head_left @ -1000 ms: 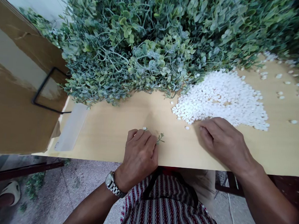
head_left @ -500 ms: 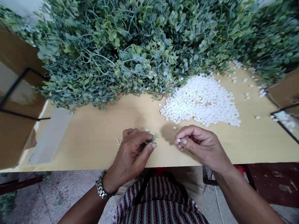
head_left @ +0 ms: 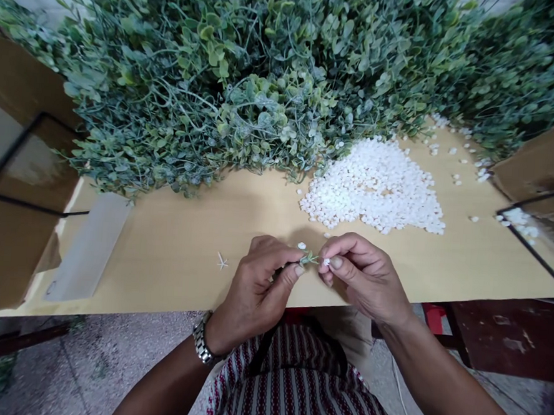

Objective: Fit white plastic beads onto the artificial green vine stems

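Observation:
Between the thumb and index finger of my left hand (head_left: 270,282) is a small green artificial sprig (head_left: 308,258), its thin tips pointing right. My right hand (head_left: 362,272) pinches a tiny white plastic bead (head_left: 326,262) right at the sprig's tips; whether the two touch I cannot tell. Just above the sprig a second white piece (head_left: 301,246) shows, seemingly on a stem from my left hand. A heap of the same white pieces (head_left: 376,185) lies on the table beyond my right hand.
A large mass of artificial greenery (head_left: 247,74) fills the back of the table (head_left: 171,245). Cardboard boxes (head_left: 18,217) with black wire frames stand at both sides. A translucent strip (head_left: 89,252) lies left, and a white star-shaped piece (head_left: 222,261) near my left hand.
My left hand has moved right with the sprig, bringing it up to the bead in my right hand. The right hand has shifted slightly left, still pinching the bead.

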Demonstrator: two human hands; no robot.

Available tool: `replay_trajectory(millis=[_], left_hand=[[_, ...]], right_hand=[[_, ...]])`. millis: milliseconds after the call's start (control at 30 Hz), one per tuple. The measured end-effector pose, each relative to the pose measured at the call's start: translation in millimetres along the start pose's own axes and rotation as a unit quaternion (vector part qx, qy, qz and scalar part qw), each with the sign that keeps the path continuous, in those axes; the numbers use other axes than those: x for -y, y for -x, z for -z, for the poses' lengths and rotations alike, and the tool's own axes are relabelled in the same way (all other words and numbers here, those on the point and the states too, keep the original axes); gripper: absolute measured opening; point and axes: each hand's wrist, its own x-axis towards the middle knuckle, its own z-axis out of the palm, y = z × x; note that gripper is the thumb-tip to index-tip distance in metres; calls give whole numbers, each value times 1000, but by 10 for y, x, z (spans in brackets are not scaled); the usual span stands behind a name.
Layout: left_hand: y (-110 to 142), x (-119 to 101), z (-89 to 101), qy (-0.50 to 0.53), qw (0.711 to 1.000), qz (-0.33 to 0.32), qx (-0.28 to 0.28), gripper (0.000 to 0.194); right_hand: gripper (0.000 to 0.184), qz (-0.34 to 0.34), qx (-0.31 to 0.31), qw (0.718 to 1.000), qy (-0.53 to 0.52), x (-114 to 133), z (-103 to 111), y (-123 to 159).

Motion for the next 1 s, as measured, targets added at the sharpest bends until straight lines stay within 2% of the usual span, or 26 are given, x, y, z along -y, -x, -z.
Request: replay_trajectory(millis=[200, 400, 567, 767, 1000], left_hand=[[17, 19, -6, 25, 998, 58, -6, 9], [6, 24, -15, 23, 998, 54, -20, 11], [-6, 26, -34, 0, 997, 40, -62, 6], [-13, 60, -41, 38, 998, -1, -55, 9], [-26, 93, -103, 83, 992, -45, -82, 14]], right_hand=[[9, 0, -4, 1000, 28, -9, -34, 29], [5, 14, -31, 998, 60, 9, -44, 14], [5, 26, -45, 993, 105, 42, -111, -8], [8, 7, -21, 1000, 20, 13, -111, -20], [3, -3, -23, 996, -86, 31, -120, -67]])
